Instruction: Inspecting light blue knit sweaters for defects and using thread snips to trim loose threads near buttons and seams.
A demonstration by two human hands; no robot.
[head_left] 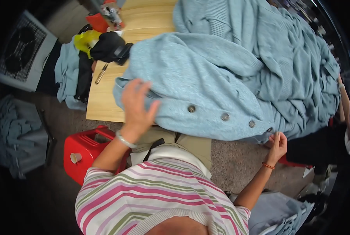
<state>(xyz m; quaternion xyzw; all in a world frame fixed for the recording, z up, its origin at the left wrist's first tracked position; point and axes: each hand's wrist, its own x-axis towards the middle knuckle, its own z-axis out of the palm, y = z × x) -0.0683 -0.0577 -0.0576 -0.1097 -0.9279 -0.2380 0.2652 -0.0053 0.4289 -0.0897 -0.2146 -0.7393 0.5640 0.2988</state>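
A light blue knitted cardigan (190, 76) lies across the near part of the table, its button band running along the front edge. Several dark round buttons show on the band, one button (225, 116) near the middle. Over the cardigan's left end, by its ribbed edge, my left hand (136, 105) is open, thumb apart from the fingers and slightly blurred. At the right, my right hand (278, 145) pinches the cardigan's front edge beside the last visible button (269, 130). Part of the cardigan hangs over the table edge.
More blue knitwear (296, 58) is heaped on the right. Thread snips (101, 73), a black cap-like item (106, 46) and a yellow bag (85, 40) are at the left of the wooden table (104, 105). A red stool (79, 150) bears a paper cup (76, 158). Another person's arm (344, 100) shows far right.
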